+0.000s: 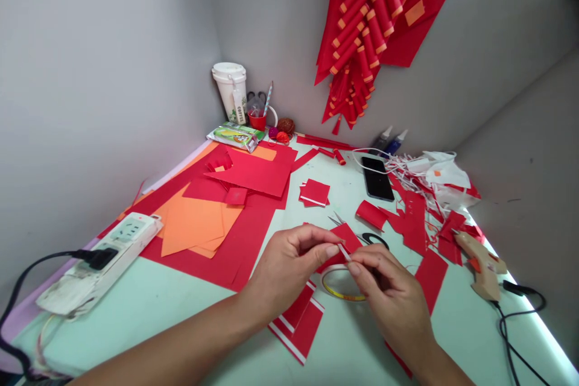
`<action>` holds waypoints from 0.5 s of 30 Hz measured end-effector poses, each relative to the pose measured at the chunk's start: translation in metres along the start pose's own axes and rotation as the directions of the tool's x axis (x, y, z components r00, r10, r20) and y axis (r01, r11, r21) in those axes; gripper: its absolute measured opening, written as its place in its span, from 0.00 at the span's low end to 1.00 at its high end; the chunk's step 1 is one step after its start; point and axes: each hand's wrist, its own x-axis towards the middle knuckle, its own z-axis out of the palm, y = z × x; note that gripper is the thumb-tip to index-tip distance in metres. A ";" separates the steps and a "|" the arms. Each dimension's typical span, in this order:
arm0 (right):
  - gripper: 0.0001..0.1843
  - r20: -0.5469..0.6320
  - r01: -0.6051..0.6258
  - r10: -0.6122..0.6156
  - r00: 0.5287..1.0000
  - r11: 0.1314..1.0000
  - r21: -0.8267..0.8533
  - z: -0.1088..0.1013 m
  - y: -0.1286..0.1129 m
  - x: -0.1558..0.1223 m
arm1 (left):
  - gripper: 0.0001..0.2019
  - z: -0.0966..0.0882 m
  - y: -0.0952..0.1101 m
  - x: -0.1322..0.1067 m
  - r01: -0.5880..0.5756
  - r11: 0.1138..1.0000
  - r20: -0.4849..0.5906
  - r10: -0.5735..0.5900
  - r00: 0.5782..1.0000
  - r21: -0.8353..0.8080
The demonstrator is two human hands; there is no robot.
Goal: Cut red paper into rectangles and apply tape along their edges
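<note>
My left hand and my right hand meet over the table's middle, both pinching a small red paper strip with a white edge between thumbs and fingers. Right under them lies a roll of thin tape. Scissors rest just beyond, partly hidden by red paper. Red paper pieces with white strips lie below my left wrist.
Red and orange sheets cover the left side, with a power strip at the left edge. A phone, paper scraps and a glue gun lie right. Cups stand in the corner; red paper firecrackers hang on the wall.
</note>
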 end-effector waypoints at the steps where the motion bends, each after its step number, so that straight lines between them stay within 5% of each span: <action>1: 0.04 0.002 -0.002 0.002 1.000 1.000 -0.002 0.000 0.000 0.000 | 0.06 0.000 0.000 0.000 0.001 1.000 0.006 -0.001 1.000 -0.004; 15: 0.04 0.030 0.009 -0.009 0.999 1.000 -0.003 0.001 -0.002 0.001 | 0.06 -0.001 -0.003 0.002 -0.024 1.000 0.033 0.023 0.999 0.015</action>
